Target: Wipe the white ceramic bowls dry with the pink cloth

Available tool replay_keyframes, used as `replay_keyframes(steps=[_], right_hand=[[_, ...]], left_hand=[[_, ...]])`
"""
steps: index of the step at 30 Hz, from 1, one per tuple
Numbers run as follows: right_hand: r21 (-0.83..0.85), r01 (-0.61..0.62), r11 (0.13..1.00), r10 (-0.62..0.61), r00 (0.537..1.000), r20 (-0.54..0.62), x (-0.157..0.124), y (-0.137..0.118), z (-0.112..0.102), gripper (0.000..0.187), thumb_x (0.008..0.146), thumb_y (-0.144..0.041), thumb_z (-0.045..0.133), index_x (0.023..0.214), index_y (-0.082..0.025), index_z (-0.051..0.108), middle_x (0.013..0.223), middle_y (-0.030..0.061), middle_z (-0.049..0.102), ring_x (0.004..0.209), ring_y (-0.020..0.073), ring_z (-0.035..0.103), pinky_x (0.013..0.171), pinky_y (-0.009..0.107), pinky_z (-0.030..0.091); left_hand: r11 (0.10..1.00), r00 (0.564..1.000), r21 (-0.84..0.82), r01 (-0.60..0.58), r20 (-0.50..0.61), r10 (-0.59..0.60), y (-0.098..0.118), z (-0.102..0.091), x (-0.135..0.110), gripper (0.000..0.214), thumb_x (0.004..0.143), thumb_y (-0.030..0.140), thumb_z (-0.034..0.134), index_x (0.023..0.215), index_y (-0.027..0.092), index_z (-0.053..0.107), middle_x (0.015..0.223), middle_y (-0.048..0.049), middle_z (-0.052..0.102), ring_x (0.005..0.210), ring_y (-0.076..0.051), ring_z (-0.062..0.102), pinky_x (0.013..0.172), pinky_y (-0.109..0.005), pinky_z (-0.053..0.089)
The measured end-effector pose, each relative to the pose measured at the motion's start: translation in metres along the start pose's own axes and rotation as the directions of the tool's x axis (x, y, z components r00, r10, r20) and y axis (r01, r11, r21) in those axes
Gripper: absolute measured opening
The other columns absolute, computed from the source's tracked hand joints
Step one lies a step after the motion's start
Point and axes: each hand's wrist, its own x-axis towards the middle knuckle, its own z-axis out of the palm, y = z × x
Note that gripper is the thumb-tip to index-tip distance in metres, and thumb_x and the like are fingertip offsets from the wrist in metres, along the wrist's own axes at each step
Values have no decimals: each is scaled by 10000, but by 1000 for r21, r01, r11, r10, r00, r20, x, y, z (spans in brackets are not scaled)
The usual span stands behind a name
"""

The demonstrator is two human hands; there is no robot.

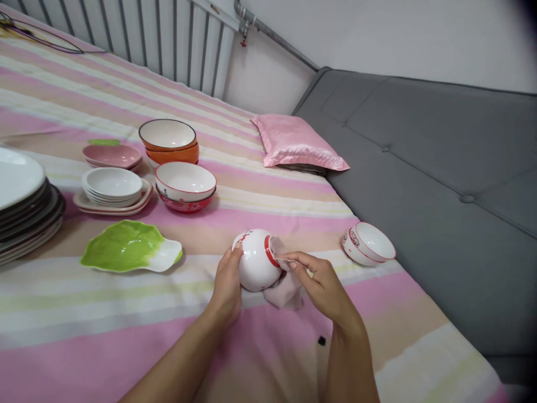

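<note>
We find the bowl (251,263) at the near middle of the scene, just above the striped sheet (138,324) (whether its lower side touches, we cannot tell). It is tipped on its side, red-banded foot to the right. The left hand (227,282) grips it from the left, thumb on the white outer wall; the other fingers are mostly hidden, so we cannot tell their spread. The right hand (319,282) pinches a pale cloth (284,295) between thumb and forefinger, and part of it is pressed at the foot. The rest hangs below.

To the right, we note a smaller bowl (369,244) with a red rim, tilted, beside the grey headboard (423,162). A black bit (321,340) lies near the right forearm; we cannot make out what it is.

To the left, we log a green leaf dish (126,246). Farther off stand red bowls (187,193), stacked, with orange bowls (172,148) behind them. White dishes (112,184) sit on trays, pink dishes (112,155) beyond; plates (25,210) are piled at the far left edge.

Far side: a pink pillow (300,143) by the headboard, and a radiator (138,39).
</note>
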Motion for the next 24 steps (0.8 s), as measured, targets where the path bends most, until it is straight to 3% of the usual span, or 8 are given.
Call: replay_keyframes(steps=[6,9,13,19,24], right_hand=[[-122,18,992,-19,1000,-7,2,9,4,361,924,-254,435,1235,-265,618,1291,21,606,1229,228,530,1084,428,371],[-39,32,999,-33,999,-17,9,15,14,400,931,-285,438,1316,-249,540,1409,12,491,1336,205,418,1140,409,312],[98,32,995,-28,999,-45,14,17,25,398,943,-325,444,1327,-256,525,1425,3,469,1376,180,352,1167,393,265],[296,15,955,-25,999,30,11,11,18,340,938,-348,486,1253,-284,598,1351,2,558,1311,186,452,1124,360,336],[343,-28,939,10,999,53,6,11,7,261,932,-343,507,1112,-272,683,1181,16,677,1149,194,588,997,329,448]], left_hand=[[1000,999,0,-16,38,16,-2,0,0,514,787,468,602,1192,152,617,1130,-100,683,1006,-246,631,913,-349,466],[1000,998,-11,-21,56,21,-1,1,1,510,788,452,608,1201,154,609,1118,-97,688,997,-243,637,906,-343,470],[1000,998,-16,-16,54,17,0,1,1,479,810,433,591,1205,162,602,1113,-92,689,966,-232,646,881,-336,483],[1000,999,1,-9,51,9,1,1,-1,511,809,464,585,1216,155,597,1106,-104,687,959,-241,643,840,-336,498],[1000,999,26,-11,32,10,2,0,-1,492,809,473,582,1180,152,614,1109,-91,685,941,-225,642,834,-312,491]])
